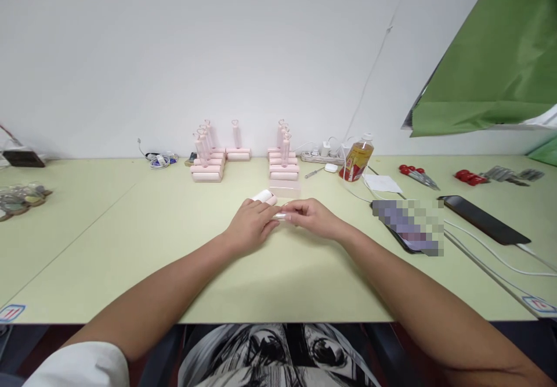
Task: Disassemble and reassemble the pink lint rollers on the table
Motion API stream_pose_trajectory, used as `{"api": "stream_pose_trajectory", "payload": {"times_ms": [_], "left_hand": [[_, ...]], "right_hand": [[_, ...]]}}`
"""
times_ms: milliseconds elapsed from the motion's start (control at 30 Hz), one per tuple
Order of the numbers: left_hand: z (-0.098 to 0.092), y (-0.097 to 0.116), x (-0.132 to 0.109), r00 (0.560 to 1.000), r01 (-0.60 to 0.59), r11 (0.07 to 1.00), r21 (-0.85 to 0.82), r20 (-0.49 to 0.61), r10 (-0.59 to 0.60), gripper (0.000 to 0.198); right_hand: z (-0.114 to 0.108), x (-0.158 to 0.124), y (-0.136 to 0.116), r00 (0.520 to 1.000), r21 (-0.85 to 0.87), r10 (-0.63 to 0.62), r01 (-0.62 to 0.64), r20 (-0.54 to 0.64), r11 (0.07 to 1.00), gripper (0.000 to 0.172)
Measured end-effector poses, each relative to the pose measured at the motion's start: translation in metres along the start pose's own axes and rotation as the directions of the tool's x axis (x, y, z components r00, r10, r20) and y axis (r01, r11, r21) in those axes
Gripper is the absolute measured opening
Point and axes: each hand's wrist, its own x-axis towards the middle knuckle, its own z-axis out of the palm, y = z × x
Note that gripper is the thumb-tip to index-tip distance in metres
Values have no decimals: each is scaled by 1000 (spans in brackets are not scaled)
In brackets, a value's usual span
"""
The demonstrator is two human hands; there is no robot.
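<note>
My left hand (252, 224) is closed around a small lint roller near the middle of the table. Its white roll (263, 196) sticks out beyond my left fingers. My right hand (315, 217) pinches the other end of its clear, pale handle (281, 216). My fingers cover much of the handle. Just behind my hands lies a clear pinkish roller cover (285, 188). Farther back, several pink lint rollers with heart-topped handles stand in a right row (284, 172) and a left row (206, 173), with a single roller (238, 154) between them.
At right are a drink bottle (357, 158), a power strip (322, 158), white paper (383, 183), a phone with blurred screen (407, 227) and a dark phone (483, 219). White cables cross the right side. Red-handled tools (418, 175) lie behind, bagged items (21, 198) far left.
</note>
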Motion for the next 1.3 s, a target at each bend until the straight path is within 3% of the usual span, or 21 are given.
{"api": "stream_pose_trajectory", "payload": {"times_ms": [133, 233, 367, 567, 733, 900, 1100, 1300], "left_hand": [[-4, -11, 0, 997, 60, 998, -13, -37, -61, 31], [-8, -15, 1, 994, 101, 995, -19, -29, -101, 30], [-10, -15, 2, 991, 128, 992, -21, -23, -128, 31], [-9, -16, 1, 992, 120, 991, -63, -17, -122, 33], [-9, -19, 0, 994, 103, 990, -93, -25, -106, 33], [-8, -19, -1, 996, 84, 992, -92, -29, -87, 32], [-10, -20, -2, 996, 86, 989, -117, -2, -87, 35], [-10, -22, -6, 993, 115, 957, -267, -6, -121, 35]], "right_hand": [[-8, 4, 3, 964, 224, 44, 17, -261, 974, 31], [-9, 6, 4, 938, 350, 53, 75, -341, 934, 32], [-3, 6, 4, 952, 384, 48, 76, -303, 920, 33], [-1, 7, 10, 967, 307, -36, 116, -254, 945, 36], [-4, 6, 17, 960, 20, -107, 117, -257, 993, 36], [-6, 3, 15, 951, -178, -214, 176, -223, 968, 30], [-7, 3, 14, 941, -229, -267, 219, -209, 949, 29], [-6, 3, 17, 936, -236, -316, 275, -155, 932, 27]]}}
